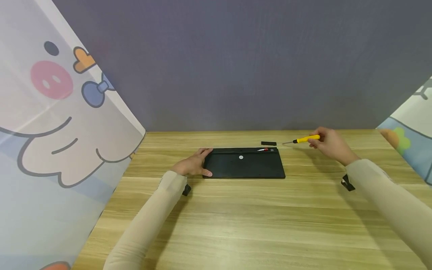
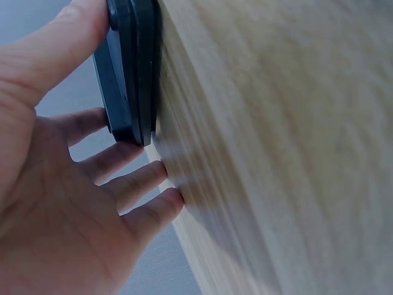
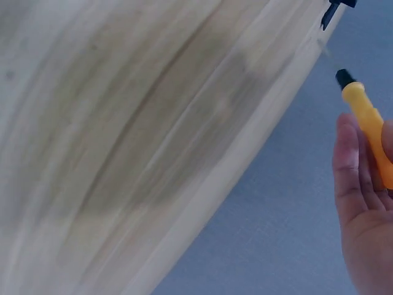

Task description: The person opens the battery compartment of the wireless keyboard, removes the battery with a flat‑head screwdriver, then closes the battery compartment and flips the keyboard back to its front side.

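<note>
A black keyboard [image 1: 244, 165] lies underside up on the wooden table, with a round white sticker in its middle. Along its left end, my left hand [image 1: 193, 164] rests, thumb on the near corner and forefinger by the far one. The left wrist view shows that hand's fingers [image 2: 138, 184] spread and fairly straight beside the keyboard's end [image 2: 132, 80]. My right hand [image 1: 332, 145] holds a yellow-handled screwdriver [image 1: 308, 138] above the table, its thin shaft pointing left. Near the tip lies a small black cover [image 1: 268, 143]. A red and silver battery [image 1: 263, 149] shows in the keyboard's far right part.
Behind the pale wooden table [image 1: 243, 217] rises a grey panel [image 1: 249, 67]. Cartoon-printed sheets stand at the left [image 1: 77, 131] and right [image 1: 410, 127] sides.
</note>
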Available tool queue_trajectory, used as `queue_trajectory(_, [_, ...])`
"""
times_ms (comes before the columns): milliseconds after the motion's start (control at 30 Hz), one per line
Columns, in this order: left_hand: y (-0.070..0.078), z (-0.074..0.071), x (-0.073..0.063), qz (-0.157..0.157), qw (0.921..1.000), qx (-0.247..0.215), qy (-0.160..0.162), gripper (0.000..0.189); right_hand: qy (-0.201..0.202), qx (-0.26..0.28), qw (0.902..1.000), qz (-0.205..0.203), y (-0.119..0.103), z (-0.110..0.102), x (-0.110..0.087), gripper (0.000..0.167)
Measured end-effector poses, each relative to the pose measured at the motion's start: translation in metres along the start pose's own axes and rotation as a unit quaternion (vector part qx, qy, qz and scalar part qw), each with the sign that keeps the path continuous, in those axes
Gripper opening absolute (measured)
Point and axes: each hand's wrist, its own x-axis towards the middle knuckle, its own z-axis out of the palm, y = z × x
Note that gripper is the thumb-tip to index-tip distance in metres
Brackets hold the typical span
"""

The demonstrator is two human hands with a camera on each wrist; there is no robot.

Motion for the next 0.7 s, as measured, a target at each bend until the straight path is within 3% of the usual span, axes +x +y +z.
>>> queue_trajectory(167, [0.0,0.0,0.0,0.008,0.9999,0.007,0.001,0.101,-0.001,-0.042,0.999,0.012,0.006,-0.001,-0.005,0.018])
queue_trajectory(467, [0.002,0.001,-0.002,0.004,1.0,0.006,0.003,0.101,-0.113,-0.104,0.9859,0.065,0.002,0.014,-0.013,0.034])
queue_trajectory(700, [0.002,0.001,-0.002,0.005,0.9999,0.008,0.005,0.101,-0.133,-0.126,0.977,0.109,-0.006,0.027,-0.016,0.027])
